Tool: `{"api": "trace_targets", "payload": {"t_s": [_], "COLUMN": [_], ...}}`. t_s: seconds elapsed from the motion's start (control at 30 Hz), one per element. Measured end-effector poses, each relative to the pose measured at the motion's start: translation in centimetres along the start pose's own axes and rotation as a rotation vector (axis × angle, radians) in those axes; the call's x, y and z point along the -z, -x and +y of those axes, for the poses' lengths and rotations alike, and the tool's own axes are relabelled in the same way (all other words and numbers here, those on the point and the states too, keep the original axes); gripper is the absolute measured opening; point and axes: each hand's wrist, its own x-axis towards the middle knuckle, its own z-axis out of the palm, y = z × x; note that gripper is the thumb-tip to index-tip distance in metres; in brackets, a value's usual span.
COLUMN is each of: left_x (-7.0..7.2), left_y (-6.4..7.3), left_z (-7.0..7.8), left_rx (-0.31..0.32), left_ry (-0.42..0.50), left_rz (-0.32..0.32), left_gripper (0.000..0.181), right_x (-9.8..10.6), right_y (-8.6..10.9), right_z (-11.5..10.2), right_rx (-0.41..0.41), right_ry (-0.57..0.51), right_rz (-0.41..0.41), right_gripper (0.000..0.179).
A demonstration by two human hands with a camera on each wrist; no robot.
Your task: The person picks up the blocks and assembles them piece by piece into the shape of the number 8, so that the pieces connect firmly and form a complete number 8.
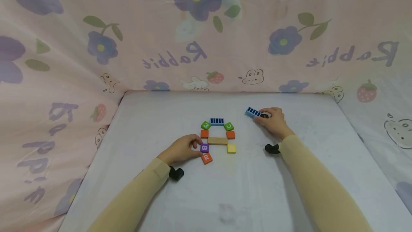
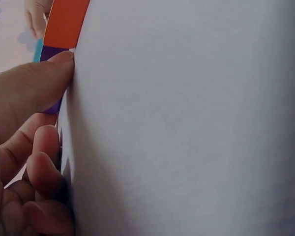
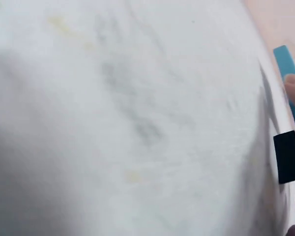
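Observation:
At the lower left of a block figure my left hand (image 1: pixel 183 148) pinches the purple block (image 1: pixel 204 148) marked 8, thumb on its near side. The left wrist view has the thumb against the purple block's side (image 2: pixel 52 105), right by an orange block (image 2: pixel 66 22). An orange R block (image 1: pixel 207 158) lies just below it. Over on the right, my right hand (image 1: pixel 273 121) holds a blue block with dark stripes (image 1: pixel 253 112) between thumb and fingers. A black block (image 3: pixel 287 157) is also at its fingers.
The figure includes a striped blue block (image 1: pixel 217 121), green blocks (image 1: pixel 205 125) (image 1: pixel 229 126), orange-red squares (image 1: pixel 204 134) (image 1: pixel 230 134), a wooden bar (image 1: pixel 217 141) and a yellow block (image 1: pixel 231 148). They lie on a white table (image 1: pixel 154 117), with a patterned curtain (image 1: pixel 225 60) behind.

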Motion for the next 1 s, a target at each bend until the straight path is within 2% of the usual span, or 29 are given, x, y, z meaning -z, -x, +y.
{"api": "trace_targets", "payload": {"t_s": [0.17, 0.37, 0.57, 0.8, 1.0], "left_x": [0.0, 0.0, 0.0, -0.1, 0.1], "left_y": [-0.2, -0.1, 0.1, 0.2, 0.1], "left_z": [0.0, 0.0, 0.2, 0.3, 0.7], "left_rx": [0.008, 0.015, 0.023, 0.031, 0.039], "left_ry": [0.003, 0.008, 0.016, 0.004, 0.009], "left_rz": [-0.005, -0.003, -0.003, -0.003, -0.006], "left_gripper": [0.033, 0.033, 0.033, 0.034, 0.035], "right_x": [0.1, -1.2, -3.3, -6.2, -7.7], "right_y": [2.0, 6.2, 10.0, 13.2, 13.8], "right_z": [-1.4, -3.5, -4.4, -4.5, -4.4], "right_rx": [0.114, 0.272, 0.404, 0.422, 0.431], "right_ry": [-0.061, -0.077, -0.099, -0.144, -0.101], "right_rz": [0.015, -0.076, -0.157, -0.311, -0.376], "right_gripper": [0.066, 0.046, 0.032, 0.032, 0.029]}}
